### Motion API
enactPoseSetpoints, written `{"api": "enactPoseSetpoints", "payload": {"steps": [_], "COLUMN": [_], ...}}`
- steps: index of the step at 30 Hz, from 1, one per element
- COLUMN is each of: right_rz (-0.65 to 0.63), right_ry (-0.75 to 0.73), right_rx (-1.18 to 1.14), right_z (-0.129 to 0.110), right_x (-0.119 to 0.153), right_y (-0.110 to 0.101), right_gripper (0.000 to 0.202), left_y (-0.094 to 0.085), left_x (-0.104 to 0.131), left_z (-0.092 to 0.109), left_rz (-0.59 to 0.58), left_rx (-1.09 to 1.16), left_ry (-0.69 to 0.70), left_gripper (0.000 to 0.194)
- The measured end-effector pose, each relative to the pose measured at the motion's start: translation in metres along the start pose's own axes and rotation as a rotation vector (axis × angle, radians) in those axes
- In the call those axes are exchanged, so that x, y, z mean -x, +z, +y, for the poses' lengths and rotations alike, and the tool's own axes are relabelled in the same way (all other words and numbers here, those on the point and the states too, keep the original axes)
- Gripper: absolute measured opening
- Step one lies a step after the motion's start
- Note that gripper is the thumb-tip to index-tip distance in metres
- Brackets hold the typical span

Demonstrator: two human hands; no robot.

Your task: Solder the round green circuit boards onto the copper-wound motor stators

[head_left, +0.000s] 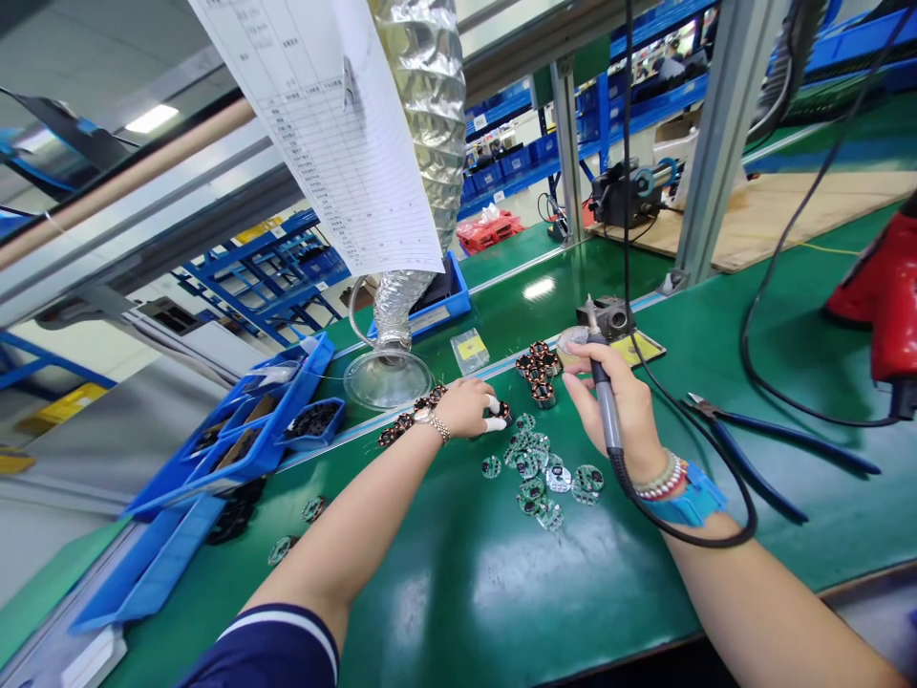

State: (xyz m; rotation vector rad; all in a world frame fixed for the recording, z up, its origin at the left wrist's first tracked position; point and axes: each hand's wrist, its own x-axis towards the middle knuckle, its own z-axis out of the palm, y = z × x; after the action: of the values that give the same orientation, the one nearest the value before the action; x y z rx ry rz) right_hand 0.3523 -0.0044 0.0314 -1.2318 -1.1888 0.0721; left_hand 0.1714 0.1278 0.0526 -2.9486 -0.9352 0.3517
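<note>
Soldering iron is sitting gripped in right hand beside the circuit boards; left hand is apparently pinching a coil behind them, probably mid-pickup, next calling for steadiness.

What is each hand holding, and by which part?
The right hand holds the soldering iron by its grey handle, tip up. The left hand is at a copper-wound core; whether it grips it cannot be told.

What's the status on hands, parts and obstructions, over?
Left hand touching copper-wound coil, grip unclear. Right hand holding soldering iron, tip up. Loose circuit boards on green bench. Iron's cord looped across right forearm.
</note>
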Motion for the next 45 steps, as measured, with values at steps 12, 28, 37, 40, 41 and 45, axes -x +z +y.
{"api": "enactPoseSetpoints", "payload": {"steps": [12,28,37,40,41,45], "right_rz": [0.108,0.109,0.064,0.061,0.062,0.057], "right_ry": [0.038,0.092,0.075,0.082,0.085,0.104], "right_rx": [-0.108,-0.206,-0.200,-0.187,-0.180,-0.145], "right_z": [-0.014,-0.021,-0.021,-0.019,-0.019,-0.016], "right_x": [-0.005,-0.008,-0.007,-0.006,-0.006,-0.006], "right_y": [-0.013,-0.021,-0.020,-0.019,-0.018,-0.016], "right_gripper": [0.029,0.030,0.029,0.029,0.029,0.028], "left_y": [-0.022,-0.025,-0.012,-0.007,-0.005,0.000], "left_x": [0.016,-0.111,-0.108,-0.098,-0.093,-0.066], "left_z": [-0.031,0.015,0.016,0.007,0.003,-0.023], "left_rz": [-0.006,-0.096,-0.040,-0.019,-0.018,-0.030], "left_rx": [0.025,0.232,0.292,0.298,0.297,0.288], "left_ry": [-0.009,0.158,0.106,0.101,0.099,0.076], "left_gripper": [0.034,0.047,0.045,0.043,0.042,0.038]}}
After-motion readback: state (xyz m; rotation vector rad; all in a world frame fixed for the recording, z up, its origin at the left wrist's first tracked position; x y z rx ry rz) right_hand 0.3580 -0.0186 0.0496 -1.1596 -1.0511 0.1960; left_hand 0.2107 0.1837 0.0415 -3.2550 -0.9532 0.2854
